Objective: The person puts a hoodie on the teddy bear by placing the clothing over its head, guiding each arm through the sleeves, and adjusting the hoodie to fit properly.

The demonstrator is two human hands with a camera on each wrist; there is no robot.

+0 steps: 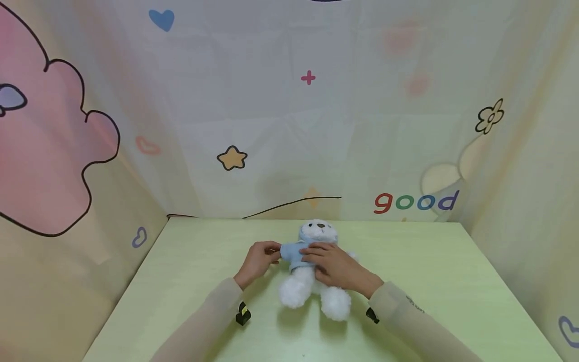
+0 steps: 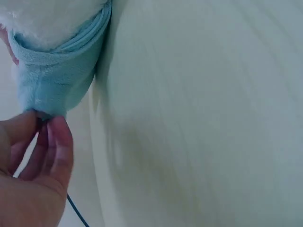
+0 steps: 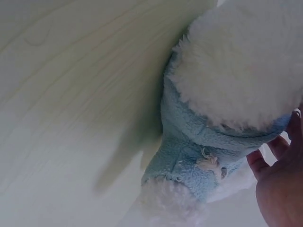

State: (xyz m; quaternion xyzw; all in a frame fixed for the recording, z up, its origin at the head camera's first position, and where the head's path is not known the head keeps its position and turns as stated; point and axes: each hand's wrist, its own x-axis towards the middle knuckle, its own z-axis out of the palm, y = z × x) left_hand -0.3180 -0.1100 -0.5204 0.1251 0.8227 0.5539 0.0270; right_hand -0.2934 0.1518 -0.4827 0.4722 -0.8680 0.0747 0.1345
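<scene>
A white plush bear [image 1: 294, 290] lies on its back on the table, head toward the back wall. It wears a light blue fleece top [image 1: 293, 251]. My left hand [image 1: 259, 260] pinches the end of the sleeve [image 2: 47, 97] on the left between thumb and fingertips; no white paw shows past that cuff. Across the bear's chest rests my right hand [image 1: 338, 265], its fingers laid over the front of the top and partly covering it. In the right wrist view, a white furry paw [image 3: 170, 201] sticks out of the other sleeve.
The pale green table [image 1: 420, 281] runs back to a printed cloth wall [image 1: 280, 100], with more cloth at both sides. Small black wrist devices show under the left sleeve [image 1: 212, 306] and the right sleeve [image 1: 402, 309].
</scene>
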